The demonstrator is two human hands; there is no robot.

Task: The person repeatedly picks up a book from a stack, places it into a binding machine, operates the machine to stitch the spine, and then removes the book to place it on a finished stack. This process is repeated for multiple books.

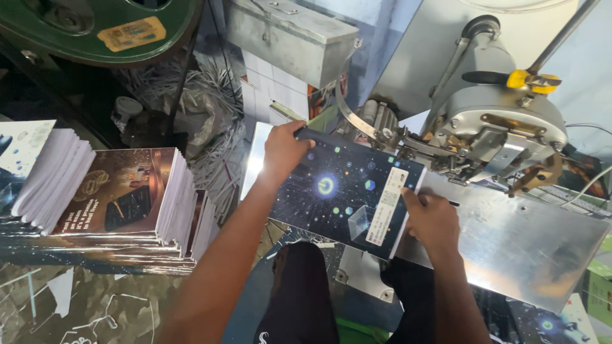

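A dark booklet (341,191) with a starry cover and a white label strip lies open-backed on the metal saddle plate (529,242) of a grey stitching machine (503,121). My left hand (284,150) grips the booklet's far left corner. At the near right edge, beside the label, my right hand (430,220) presses the booklet down. The booklet's spine sits under the machine's head.
Stacks of printed booklets (127,204) stand on the left, with more dark covers spread below them. A grey metal box (293,35) and a green machine part (95,28) are at the back. Paper trimmings (204,108) litter the floor.
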